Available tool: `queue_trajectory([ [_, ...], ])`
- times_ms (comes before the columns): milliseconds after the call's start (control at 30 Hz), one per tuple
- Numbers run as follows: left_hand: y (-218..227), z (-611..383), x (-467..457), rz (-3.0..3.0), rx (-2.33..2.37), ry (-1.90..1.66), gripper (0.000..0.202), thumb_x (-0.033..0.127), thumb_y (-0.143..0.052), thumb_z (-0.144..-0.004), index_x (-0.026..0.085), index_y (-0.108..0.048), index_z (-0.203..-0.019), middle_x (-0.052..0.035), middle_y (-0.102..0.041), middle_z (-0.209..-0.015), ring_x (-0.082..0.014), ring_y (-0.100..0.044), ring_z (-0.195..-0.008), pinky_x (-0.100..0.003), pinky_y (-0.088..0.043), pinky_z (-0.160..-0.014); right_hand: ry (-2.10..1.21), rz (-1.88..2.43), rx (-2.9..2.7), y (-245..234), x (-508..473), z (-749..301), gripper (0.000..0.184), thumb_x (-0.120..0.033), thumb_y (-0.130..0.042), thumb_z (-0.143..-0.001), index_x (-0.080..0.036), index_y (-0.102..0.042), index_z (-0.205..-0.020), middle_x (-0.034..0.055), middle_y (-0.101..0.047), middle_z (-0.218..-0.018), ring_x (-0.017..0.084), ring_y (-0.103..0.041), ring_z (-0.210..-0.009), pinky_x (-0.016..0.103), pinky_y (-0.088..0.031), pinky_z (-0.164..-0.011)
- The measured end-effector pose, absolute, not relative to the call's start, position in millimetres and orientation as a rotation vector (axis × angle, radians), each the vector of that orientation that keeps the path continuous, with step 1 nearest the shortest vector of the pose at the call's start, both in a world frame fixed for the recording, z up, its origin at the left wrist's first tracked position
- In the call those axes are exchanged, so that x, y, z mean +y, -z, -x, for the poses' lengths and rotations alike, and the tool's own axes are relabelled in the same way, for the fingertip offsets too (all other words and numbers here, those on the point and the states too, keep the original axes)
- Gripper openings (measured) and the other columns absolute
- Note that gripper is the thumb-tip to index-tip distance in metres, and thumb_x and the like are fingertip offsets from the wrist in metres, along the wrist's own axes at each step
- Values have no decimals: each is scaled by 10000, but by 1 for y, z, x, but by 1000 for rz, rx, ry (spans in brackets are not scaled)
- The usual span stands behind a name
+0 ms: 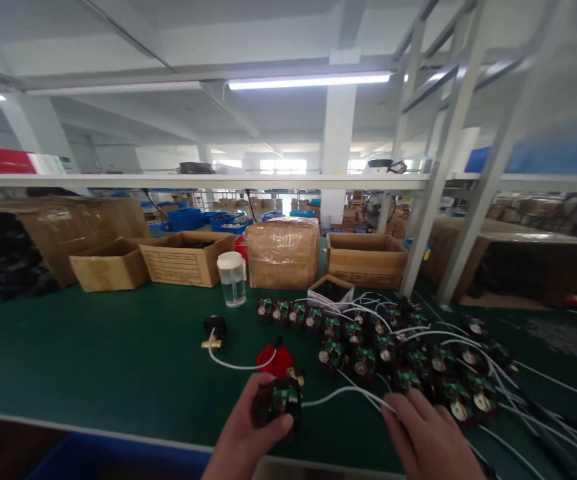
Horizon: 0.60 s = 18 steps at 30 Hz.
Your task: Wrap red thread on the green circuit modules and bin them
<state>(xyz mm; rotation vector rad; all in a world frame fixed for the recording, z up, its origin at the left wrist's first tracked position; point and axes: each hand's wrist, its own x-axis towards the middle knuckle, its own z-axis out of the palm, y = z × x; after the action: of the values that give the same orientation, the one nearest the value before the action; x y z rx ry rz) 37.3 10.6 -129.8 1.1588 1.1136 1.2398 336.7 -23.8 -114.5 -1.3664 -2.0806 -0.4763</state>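
My left hand point(258, 427) grips a small black device point(284, 400) with an exposed green circuit board and a brass fitting, near the front of the bench. A white cable point(338, 395) runs rightward from it. My right hand point(426, 427) pinches that cable between thumb and fingers. Just beyond the held device lies a red part point(274, 360). A white cable links the red part's area with a black piece with a brass fitting point(214, 328) further left. Several similar circuit-board devices point(363, 360) sit in rows to the right, some partly behind my right hand.
A clear water bottle point(231, 280) with a white lid stands on the green bench point(118, 360). Behind it are cardboard boxes point(282, 253) and a small box of black parts point(331, 291). Metal shelf posts point(426, 220) rise at right. Loose white cables point(528, 413) cross the right side.
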Motion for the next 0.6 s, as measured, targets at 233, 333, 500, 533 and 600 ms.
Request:
queue_trajectory([
  [233,151,-76,41,-1449,1309,-960,595,364,-812,-560,275,-584,-1102,-98,-717,-1079,-319,-680,-1019,-418,-507,-943,509,1535,-2084,125,9,-299,292,-138,-363,-1003,-224,-598,-852,53,-605,-832,238,-576,-791,391,-349,-751],
  [333,156,-68,46,-1481,1360,-891,618,358,-800,-590,260,-576,-1157,-115,-711,-1124,-322,-681,-1036,-424,-512,-956,527,1522,-2107,143,17,-291,273,-109,-377,-990,-209,-595,-857,65,-613,-853,253,-576,-829,407,-361,-779],
  [500,154,-61,37,-1668,1360,-955,884,207,-840,-519,285,-539,-1346,-102,-571,-1391,-339,-543,-1290,-436,-429,-1104,526,1587,-2051,166,20,-296,296,-268,-345,-1053,-181,-598,-927,86,-601,-874,265,-578,-814,422,-419,-761],
  [533,152,-63,35,-1704,1373,-958,901,171,-831,-519,298,-536,-1360,-88,-552,-1412,-336,-515,-1322,-438,-406,-1130,515,1594,-2035,169,19,-299,306,-311,-335,-1062,-170,-600,-1003,92,-601,-894,264,-579,-819,422,-432,-763],
  [600,147,-67,32,-1749,1390,-941,848,124,-794,-553,315,-558,-1344,-64,-559,-1399,-320,-505,-1335,-438,-378,-1157,508,1579,-1994,172,17,-304,357,-395,-331,-1064,-148,-565,-1170,112,-603,-953,270,-584,-862,430,-455,-785],
])
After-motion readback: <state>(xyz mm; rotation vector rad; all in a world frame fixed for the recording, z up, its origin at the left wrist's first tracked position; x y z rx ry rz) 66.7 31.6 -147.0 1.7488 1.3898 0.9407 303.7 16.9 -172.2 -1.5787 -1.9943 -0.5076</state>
